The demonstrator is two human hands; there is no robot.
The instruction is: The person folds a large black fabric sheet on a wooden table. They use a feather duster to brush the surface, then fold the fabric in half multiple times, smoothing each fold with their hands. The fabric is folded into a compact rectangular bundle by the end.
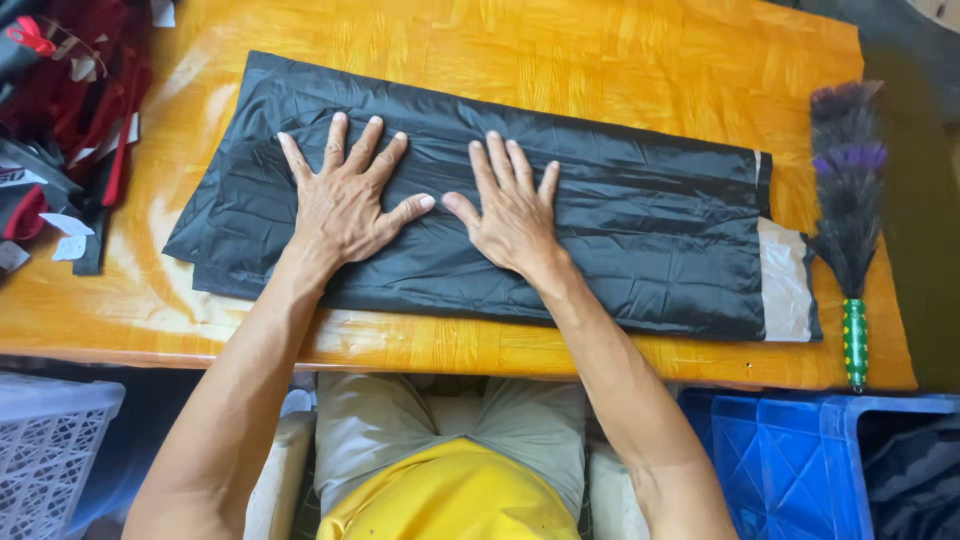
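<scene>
Left hand: the left hand lies flat, palm down, on the black folded cloth, fingers spread wide and pointing to twelve o'clock, thumb stretched toward three o'clock.
Right hand: the right hand lies flat just beside it, fingers fanned and pointing to twelve o'clock, thumb reaching toward nine o'clock; the two thumb tips are near but apart.
Grip: neither hand pinches or grasps anything; both palms press down on the fabric.
Cloth: it lies across the middle of the orange wooden table, running from nine to three o'clock, shiny and creased, with a pale lining band showing at its three o'clock end.
Three o'clock: a feather duster with a green handle lies on the table edge, just past the cloth.
Ten o'clock: a heap of red and black garments.
Five o'clock: a blue plastic crate below the table.
Seven o'clock: a white lattice basket.
</scene>
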